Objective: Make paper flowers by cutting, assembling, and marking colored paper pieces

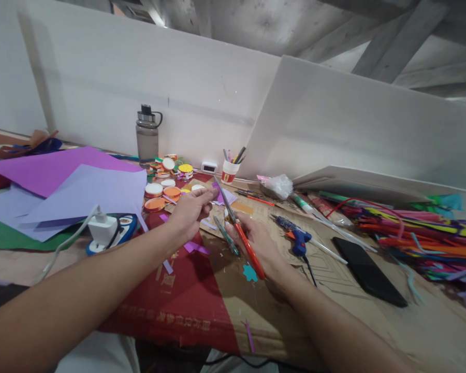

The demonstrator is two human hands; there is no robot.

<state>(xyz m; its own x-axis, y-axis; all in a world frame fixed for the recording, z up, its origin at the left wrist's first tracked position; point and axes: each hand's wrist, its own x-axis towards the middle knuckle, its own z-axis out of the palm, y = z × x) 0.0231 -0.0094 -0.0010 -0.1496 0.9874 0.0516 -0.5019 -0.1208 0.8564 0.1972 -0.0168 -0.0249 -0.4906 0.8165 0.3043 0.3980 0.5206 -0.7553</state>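
My right hand [256, 241] is closed round the red-handled scissors [248, 248], whose blades point up and away. To its left, my left hand [194, 210] is pinched closed with its fingertips at a small purple paper piece [220, 192], close beside the blades. Under the hands lie purple paper scraps [196, 247] and a teal pen-like tool [226, 235]. A teal flower-shaped cutout [250, 272] rests on the cardboard just below the scissors.
Purple sheets [89, 197], a white charger [103, 228] and a bottle [147, 137] are at left. Round lids [154, 189] and a pen cup [230, 171] stand behind. A glue gun [298, 239], phone [367, 269] and colourful pipe cleaners [423, 233] lie right.
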